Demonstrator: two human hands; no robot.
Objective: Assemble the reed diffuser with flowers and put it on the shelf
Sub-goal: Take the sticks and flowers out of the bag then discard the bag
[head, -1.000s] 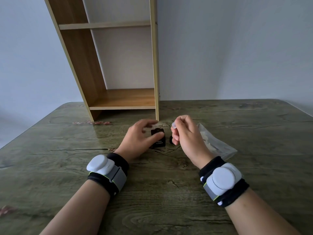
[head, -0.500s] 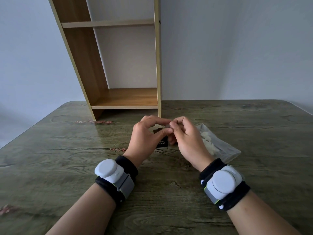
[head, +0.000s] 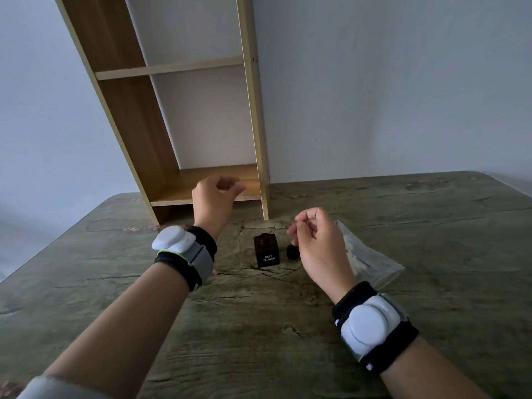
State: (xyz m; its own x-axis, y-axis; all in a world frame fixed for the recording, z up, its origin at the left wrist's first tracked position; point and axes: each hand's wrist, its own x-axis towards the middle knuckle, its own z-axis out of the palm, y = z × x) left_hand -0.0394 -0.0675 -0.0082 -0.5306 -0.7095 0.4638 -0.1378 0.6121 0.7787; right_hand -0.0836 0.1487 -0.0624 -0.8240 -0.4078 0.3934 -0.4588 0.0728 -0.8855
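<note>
In the head view, the only one, the small dark diffuser bottle (head: pixel 267 253) labelled "REED FLOWER" stands upright on the tabletop (head: pixel 259 335) near the middle of the frame, its neck open and nothing yet standing in it. Its small dark cap (head: pixel 291 251) lies just beside it at 3 o'clock, so the opening step looks done. At 3 o'clock from the cap, partly behind the right hand (head: pixel 316 243), lies a clear plastic bag (head: pixel 374 266) with pale pieces inside, likely the flowers and reeds, though they are too blurred to tell apart. The right hand hovers above the cap with its grip curled, thumb and fingertips pinched close; whether something tiny sits between them cannot be told. The left hand (head: pixel 214 198) is raised at 11 o'clock from the bottle, in front of the lower board of the wooden shelf (head: pixel 253 116), its grip loosely curled and holding nothing visible. The shelf stands at 12 o'clock on the tabletop and is bare. By my reading the task is early: the bag is to be emptied, the stems set into the neck, and the finished bottle carried to the shelf.
</note>
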